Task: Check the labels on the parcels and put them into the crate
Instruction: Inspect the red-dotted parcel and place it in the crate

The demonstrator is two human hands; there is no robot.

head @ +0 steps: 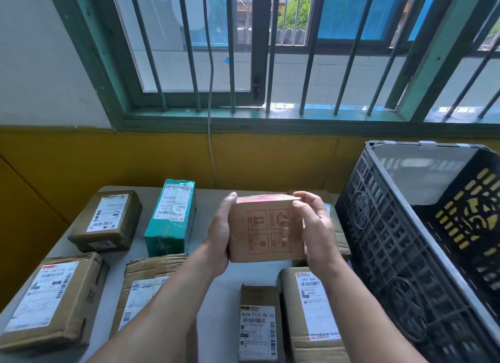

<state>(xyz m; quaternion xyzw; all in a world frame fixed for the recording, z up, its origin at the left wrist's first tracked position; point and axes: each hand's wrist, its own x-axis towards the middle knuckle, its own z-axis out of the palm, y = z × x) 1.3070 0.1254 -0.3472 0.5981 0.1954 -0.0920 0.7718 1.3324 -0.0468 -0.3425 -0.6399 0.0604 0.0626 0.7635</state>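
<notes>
Parcel (266, 229) gripped — red handling symbols (268, 232).

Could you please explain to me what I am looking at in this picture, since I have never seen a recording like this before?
There is no machine here: the one picture comes from a wide-angle camera worn on a person's head, looking forward and down, so the two bare hands reaching in from below are that person's own. The left hand and right hand grip a small brown box between them, held above the table; the face toward us shows red handling symbols, not a shipping label. On the table lie more parcels, most with white labels up, among them a teal box and a narrow parcel marked 862A. At the right stands a dark plastic crate, where checked parcels go. Behind is a barred window.
</notes>
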